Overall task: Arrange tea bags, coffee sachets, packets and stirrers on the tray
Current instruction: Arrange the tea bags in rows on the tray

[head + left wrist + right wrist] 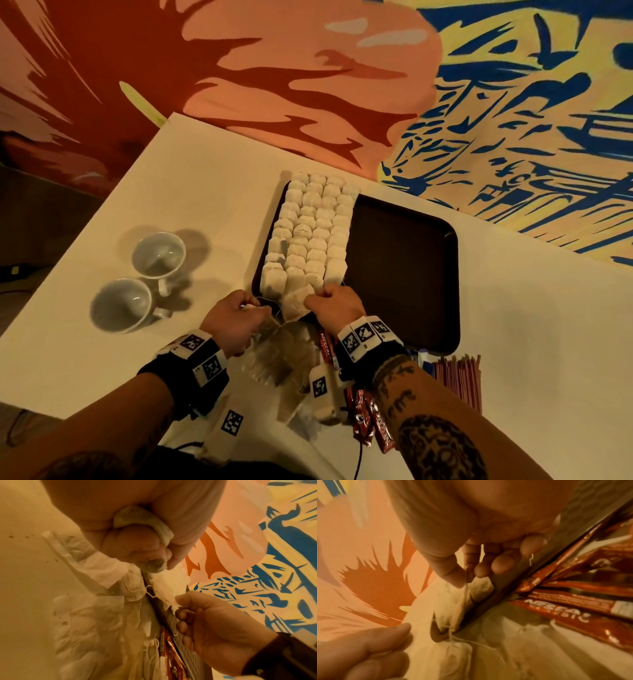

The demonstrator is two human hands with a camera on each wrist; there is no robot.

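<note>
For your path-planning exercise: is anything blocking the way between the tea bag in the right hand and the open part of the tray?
Nothing visible does. The right hand pinches the tea bag at the tray near edge, beside the laid rows.

Tray: dark brown plastic tray (pixel 407 274) is lying on the white counter (pixel 212 192), rows of white paper tea bags (pixel 310 233) covering its left part.
Hands: right hand (pixel 337 303) is pinching a loose tea bag (pixel 296 305) at the tray's near edge; left hand (pixel 233 317) is gripping its string.

left wrist (pixel 191 370): black strap, white tag-marked blocks | right wrist (pixel 366 346): same | right forearm (pixel 438 428): dark tattoos
</note>
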